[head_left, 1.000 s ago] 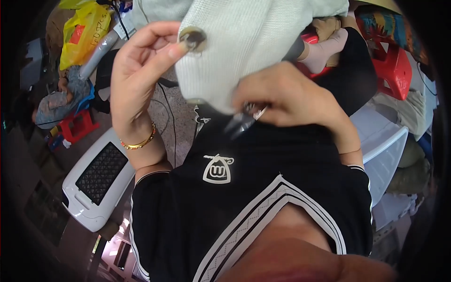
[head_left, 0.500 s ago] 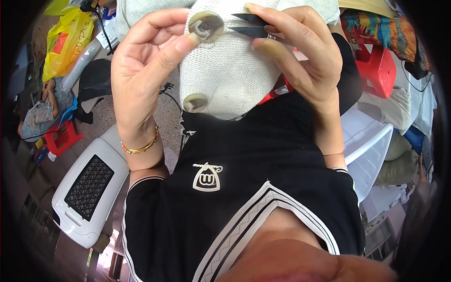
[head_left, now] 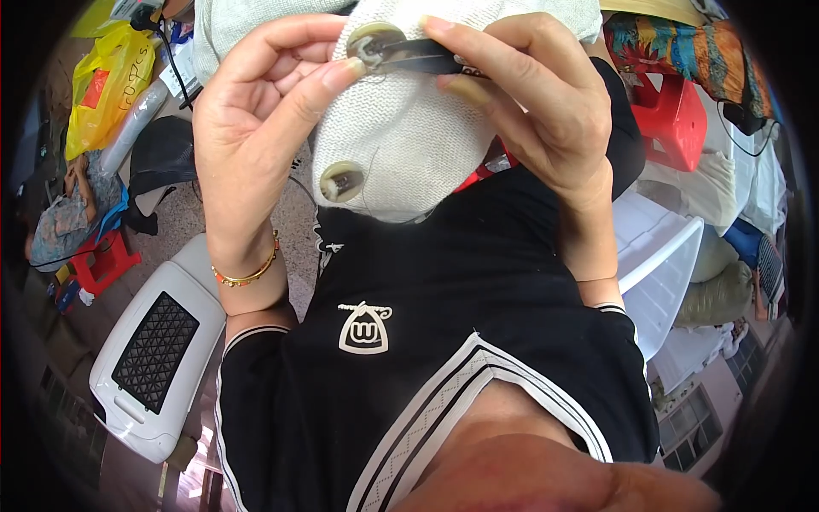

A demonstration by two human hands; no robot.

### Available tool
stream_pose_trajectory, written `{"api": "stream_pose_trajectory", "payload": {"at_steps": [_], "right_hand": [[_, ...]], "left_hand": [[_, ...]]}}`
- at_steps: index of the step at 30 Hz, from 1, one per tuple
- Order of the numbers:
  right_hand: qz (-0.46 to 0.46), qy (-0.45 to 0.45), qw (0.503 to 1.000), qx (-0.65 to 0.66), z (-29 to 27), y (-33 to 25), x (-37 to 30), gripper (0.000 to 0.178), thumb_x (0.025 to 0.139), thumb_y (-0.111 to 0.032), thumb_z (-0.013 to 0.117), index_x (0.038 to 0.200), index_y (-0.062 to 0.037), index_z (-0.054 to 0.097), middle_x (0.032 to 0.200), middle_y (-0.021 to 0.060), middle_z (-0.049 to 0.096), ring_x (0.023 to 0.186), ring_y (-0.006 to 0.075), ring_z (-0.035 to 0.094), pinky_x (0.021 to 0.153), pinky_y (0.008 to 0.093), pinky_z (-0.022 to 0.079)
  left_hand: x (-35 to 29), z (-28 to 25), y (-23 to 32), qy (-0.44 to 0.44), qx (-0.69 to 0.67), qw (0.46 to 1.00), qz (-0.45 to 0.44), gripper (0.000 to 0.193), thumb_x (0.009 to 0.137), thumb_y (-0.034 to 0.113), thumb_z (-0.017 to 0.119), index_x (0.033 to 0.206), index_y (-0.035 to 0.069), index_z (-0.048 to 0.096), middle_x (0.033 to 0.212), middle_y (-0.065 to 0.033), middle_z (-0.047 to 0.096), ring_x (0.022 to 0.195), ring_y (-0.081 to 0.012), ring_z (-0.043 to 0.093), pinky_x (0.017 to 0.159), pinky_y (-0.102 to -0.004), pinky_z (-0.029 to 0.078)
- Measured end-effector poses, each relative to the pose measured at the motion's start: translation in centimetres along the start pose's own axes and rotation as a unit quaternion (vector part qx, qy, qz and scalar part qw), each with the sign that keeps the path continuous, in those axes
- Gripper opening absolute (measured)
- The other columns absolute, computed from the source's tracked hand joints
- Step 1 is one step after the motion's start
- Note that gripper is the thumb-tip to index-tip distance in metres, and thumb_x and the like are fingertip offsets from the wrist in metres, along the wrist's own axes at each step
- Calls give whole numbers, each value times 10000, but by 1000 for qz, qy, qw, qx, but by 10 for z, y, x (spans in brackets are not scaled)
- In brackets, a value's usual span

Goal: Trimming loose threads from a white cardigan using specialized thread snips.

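Observation:
A cream knitted garment (head_left: pixel 409 128) hangs in front of me, with a large mottled button (head_left: pixel 365 36) near its top edge and a second button (head_left: pixel 341 182) lower down. My left hand (head_left: pixel 256 119) is closed on the garment's edge beside the upper button, thumb in front. Between the fingers and thumb of my right hand (head_left: pixel 546 94) is a pair of dark thread snips (head_left: pixel 422 58). Its blades lie close together, their tips over the upper button. Fine loose thread shows on the knit; whether the blades touch any thread is too small to tell.
To the left stand a white plastic unit with a black grille (head_left: pixel 155 352) and a yellow plastic bag (head_left: pixel 115 85). A person in patterned clothing (head_left: pixel 72 213) is at the far left. A red stool (head_left: pixel 674 124) and white plastic bin (head_left: pixel 661 273) stand to the right.
The snips have moved left onto the upper button, and their blades, apart before, have come together. The garment has shifted slightly left and its lower button faces me more.

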State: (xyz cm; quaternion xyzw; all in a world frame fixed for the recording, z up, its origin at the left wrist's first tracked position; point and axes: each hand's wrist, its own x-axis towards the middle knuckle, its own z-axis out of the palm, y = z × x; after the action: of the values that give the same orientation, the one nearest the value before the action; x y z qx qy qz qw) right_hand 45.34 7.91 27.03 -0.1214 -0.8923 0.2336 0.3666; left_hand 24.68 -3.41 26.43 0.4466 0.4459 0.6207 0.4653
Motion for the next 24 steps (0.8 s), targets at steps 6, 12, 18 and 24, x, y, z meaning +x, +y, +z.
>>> {"api": "stream_pose_trajectory", "payload": {"at_steps": [6, 12, 18, 24], "right_hand": [[109, -24, 993, 38, -3, -18, 11, 464, 750, -74, 811, 1194, -11, 693, 799, 65, 597, 668, 177, 548, 586, 286, 434], [87, 5, 994, 62, 6, -10, 6, 417, 767, -68, 799, 1167, -1, 701, 776, 68, 593, 651, 178, 549, 571, 290, 431], [142, 45, 983, 108, 7, -9, 6, 384, 789, -41, 784, 1158, 17, 700, 766, 66, 604, 665, 155, 559, 577, 265, 431], [155, 62, 978, 128, 8, -6, 0, 403, 789, -43, 787, 1171, 36, 687, 785, 68, 613, 682, 142, 543, 597, 245, 421]], "left_hand": [[-1, -1, -1, 7, 7, 1000, -3, 274, 930, -49, 615, 1199, -92, 589, 1077, -150, 678, 989, -154, 669, 897, -241, 529], [-1, -5, -2, 8, -18, 1000, -16, 286, 930, -42, 620, 1209, -95, 584, 1073, -151, 683, 1005, -146, 659, 896, -232, 517], [-1, -2, -6, 84, 126, 988, 40, 268, 942, -17, 609, 1210, -39, 614, 1130, -85, 593, 915, -112, 631, 815, -217, 494], [-3, 7, -6, 122, 414, 888, 159, 182, 873, -21, 672, 1053, 0, 693, 990, -84, 635, 784, -111, 594, 693, -229, 483]]}}
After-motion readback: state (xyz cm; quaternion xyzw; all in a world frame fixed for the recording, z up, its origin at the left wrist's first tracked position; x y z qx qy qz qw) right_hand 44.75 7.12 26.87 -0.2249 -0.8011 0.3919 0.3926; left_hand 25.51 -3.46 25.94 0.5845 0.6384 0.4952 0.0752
